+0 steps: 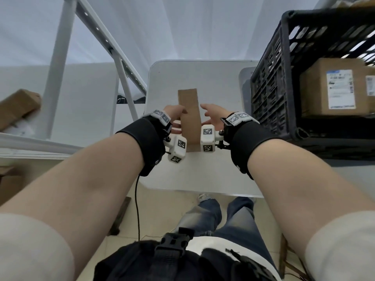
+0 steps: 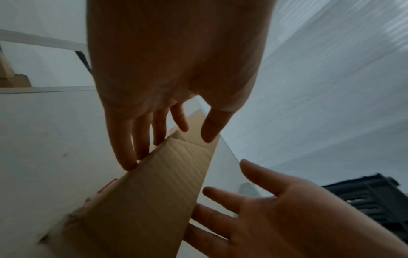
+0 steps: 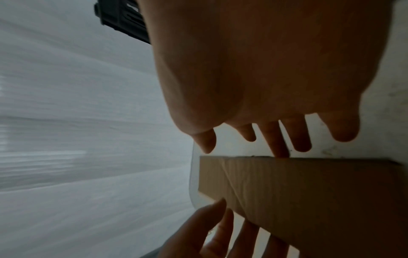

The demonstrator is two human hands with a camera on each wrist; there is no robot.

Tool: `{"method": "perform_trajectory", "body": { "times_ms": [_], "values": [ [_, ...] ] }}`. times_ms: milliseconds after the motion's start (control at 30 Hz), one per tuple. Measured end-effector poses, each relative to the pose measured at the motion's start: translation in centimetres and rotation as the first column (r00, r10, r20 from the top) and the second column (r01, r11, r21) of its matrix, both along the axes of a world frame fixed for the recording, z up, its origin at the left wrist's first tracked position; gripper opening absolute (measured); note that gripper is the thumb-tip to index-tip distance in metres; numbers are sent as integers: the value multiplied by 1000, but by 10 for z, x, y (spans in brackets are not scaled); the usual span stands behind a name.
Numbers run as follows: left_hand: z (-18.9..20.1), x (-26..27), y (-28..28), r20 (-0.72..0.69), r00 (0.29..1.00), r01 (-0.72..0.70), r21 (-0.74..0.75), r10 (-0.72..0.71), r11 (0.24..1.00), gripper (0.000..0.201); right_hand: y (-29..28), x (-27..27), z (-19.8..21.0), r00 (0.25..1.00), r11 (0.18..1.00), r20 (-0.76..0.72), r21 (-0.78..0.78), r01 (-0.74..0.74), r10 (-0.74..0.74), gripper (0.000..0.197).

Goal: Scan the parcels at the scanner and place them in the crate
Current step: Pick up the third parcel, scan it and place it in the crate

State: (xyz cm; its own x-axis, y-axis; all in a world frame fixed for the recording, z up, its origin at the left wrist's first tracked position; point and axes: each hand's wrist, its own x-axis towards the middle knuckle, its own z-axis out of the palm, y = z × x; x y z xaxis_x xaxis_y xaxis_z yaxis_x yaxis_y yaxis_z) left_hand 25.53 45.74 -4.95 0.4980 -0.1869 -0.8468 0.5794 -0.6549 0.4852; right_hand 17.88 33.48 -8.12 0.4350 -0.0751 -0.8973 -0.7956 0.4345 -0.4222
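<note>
A long narrow brown cardboard parcel [image 1: 189, 116] stands over the white table [image 1: 203, 175], pointing away from me. My left hand [image 1: 175, 116] holds its left side, thumb on the top face and fingers along the lower edge. In the left wrist view the parcel [image 2: 154, 192] runs below the left hand [image 2: 172, 78]. My right hand [image 1: 213, 114] is at the parcel's right side with fingers spread and straight. In the right wrist view the right hand [image 3: 264, 69] has one fingertip at the parcel [image 3: 309, 192] edge. I cannot tell whether the parcel rests on the table.
A black slatted crate [image 1: 269, 88] stands right of the table with a labelled cardboard box [image 1: 316, 88] inside. A grey object [image 1: 244, 78] sits between table and crate. A white metal frame [image 1: 58, 67] and another brown box [image 1: 18, 106] are on the left.
</note>
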Motion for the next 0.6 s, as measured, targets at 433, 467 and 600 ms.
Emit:
{"method": "perform_trajectory", "body": {
  "times_ms": [433,467,600],
  "values": [
    [106,-12,-75,183,983,82,-293,-29,952,6,-88,-15,122,959,928,260,-315,198,-116,39],
    [118,-16,-81,214,976,100,-329,-29,939,8,-92,-23,139,950,910,286,-348,227,-128,42],
    [156,-32,-103,278,960,162,-428,-41,889,25,-110,-44,182,915,862,351,-381,335,-200,82]
  ]
}}
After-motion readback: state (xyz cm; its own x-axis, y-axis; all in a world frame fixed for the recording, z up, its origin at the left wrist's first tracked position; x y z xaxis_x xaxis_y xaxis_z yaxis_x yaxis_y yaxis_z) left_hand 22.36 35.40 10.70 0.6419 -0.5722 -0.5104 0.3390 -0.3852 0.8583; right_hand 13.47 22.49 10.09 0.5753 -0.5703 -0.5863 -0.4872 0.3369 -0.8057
